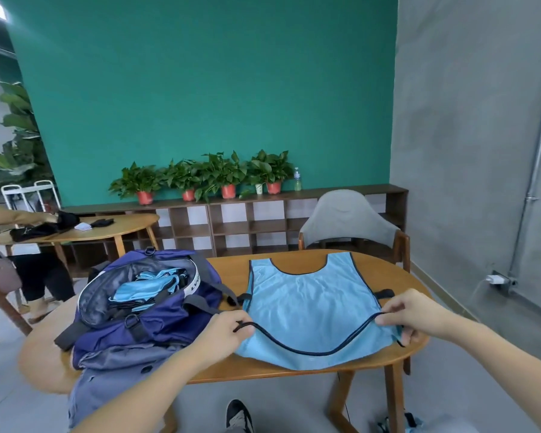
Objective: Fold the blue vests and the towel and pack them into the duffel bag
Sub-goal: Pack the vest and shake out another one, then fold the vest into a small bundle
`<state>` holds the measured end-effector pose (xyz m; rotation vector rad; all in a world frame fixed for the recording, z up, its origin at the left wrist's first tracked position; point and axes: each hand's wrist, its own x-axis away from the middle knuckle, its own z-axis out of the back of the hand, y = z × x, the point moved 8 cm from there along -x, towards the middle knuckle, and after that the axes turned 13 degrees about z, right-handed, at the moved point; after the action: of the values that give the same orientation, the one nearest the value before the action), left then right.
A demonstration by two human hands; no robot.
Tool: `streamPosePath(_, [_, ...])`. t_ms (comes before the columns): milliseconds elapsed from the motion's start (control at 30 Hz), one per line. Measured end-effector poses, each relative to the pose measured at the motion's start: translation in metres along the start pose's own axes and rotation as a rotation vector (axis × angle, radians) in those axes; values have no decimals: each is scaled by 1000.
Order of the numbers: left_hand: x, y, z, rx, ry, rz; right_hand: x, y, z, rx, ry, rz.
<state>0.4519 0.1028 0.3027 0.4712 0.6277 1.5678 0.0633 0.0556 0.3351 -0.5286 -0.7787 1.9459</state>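
A light blue vest with dark trim lies spread flat on the wooden table, neck hole toward the far edge. My left hand pinches its near left corner by the dark edge. My right hand pinches the near right corner, and the trim sags in a curve between them. To the left, the navy duffel bag stands unzipped and wide open, with several folded blue vests inside. A grey cloth hangs off the table's front left under the bag; I cannot tell whether it is the towel.
A grey chair stands behind the table. A low shelf with potted plants runs along the green wall. At the left, another person's arm reaches over a second table. My shoe shows below the table edge.
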Motion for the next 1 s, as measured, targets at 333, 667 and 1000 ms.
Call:
streamPosePath(333, [-77,48,66,306,179,-25,-73,-22,76,-103,162,87])
streamPosePath(667, [-249,2,34,-58,261,89,-226,70,77,194,277,18])
streamPosePath(1000, [-281,-72,-55,-223,153,253,-275,157,4,192,196,-23])
